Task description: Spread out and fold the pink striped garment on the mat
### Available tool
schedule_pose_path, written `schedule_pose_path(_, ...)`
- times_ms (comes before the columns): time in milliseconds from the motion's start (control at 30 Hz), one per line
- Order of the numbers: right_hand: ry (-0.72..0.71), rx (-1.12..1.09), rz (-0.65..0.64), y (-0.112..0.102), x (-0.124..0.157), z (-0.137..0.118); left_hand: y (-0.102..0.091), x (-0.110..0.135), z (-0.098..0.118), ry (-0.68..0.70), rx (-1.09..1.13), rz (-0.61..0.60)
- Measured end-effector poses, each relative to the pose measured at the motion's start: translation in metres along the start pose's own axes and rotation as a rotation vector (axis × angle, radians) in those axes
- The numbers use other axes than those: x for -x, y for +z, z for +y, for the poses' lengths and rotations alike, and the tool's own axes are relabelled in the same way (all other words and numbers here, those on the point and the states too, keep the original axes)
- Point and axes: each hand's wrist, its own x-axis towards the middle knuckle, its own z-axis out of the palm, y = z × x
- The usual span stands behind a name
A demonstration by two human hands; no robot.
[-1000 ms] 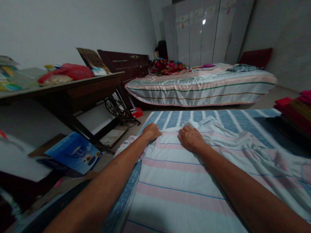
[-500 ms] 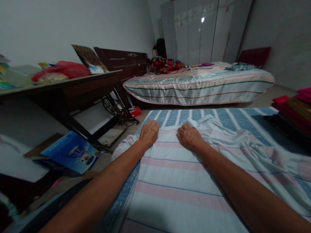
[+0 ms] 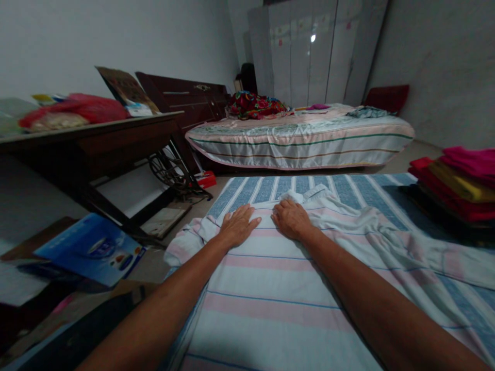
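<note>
A white shirt (image 3: 266, 278) with pink bands and thin blue lines lies spread out in front of me, its collar pointing away. My left hand (image 3: 237, 225) rests on its upper left part, fingers stretched and thumb held apart. Close to the collar, my right hand (image 3: 292, 219) lies palm down on the cloth, its fingers slightly bent and apart. A sleeve bunches up left of my left hand, while the cloth on the right is wrinkled. Under the shirt is a blue and white striped bed cover (image 3: 266, 188).
Folded clothes (image 3: 460, 180) are stacked on the right of the bed. At left stands a sewing machine table (image 3: 116, 131) holding a red plastic bag (image 3: 93, 108), with a blue box (image 3: 95, 250) below. Another bed (image 3: 301, 144) and a wardrobe (image 3: 301, 56) are behind.
My left hand has loosened from a closed grip on the shirt's edge to spread fingers on the cloth. My right hand stays near the collar. The view has turned slightly right.
</note>
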Motion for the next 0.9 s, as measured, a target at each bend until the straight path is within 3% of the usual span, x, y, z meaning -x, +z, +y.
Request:
schedule_pose_path(200, 0.010, 0.015, 0.005, -0.012, -0.002, -0.004, -0.002, -0.007, 0.000, -0.027, -0.047, 0.011)
schedule_pose_path(367, 0.034, -0.005, -0.011, -0.045, -0.001, 0.005, -0.015, -0.012, 0.002, -0.037, -0.061, -0.021)
schedule_pose_path(467, 0.115, 0.024, 0.026, -0.068, 0.015, 0.039, -0.029, -0.011, 0.019, -0.010, -0.115, 0.040)
schedule_pose_path(567, 0.329, 0.075, 0.039, -0.082, 0.046, 0.091, -0.037, -0.010, 0.051, 0.142, -0.147, 0.142)
schedule_pose_path(700, 0.581, 0.091, 0.021, -0.083, 0.095, 0.152, -0.027, -0.014, 0.088, 0.194, -0.067, 0.115)
schedule_pose_path(800, 0.645, 0.045, 0.024, -0.074, 0.121, 0.172, -0.010, -0.020, 0.096, 0.087, -0.002, 0.092)
schedule_pose_path(900, 0.643, -0.034, 0.072, -0.067, 0.132, 0.177, 0.001, -0.024, 0.092, 0.050, -0.007, 0.083)
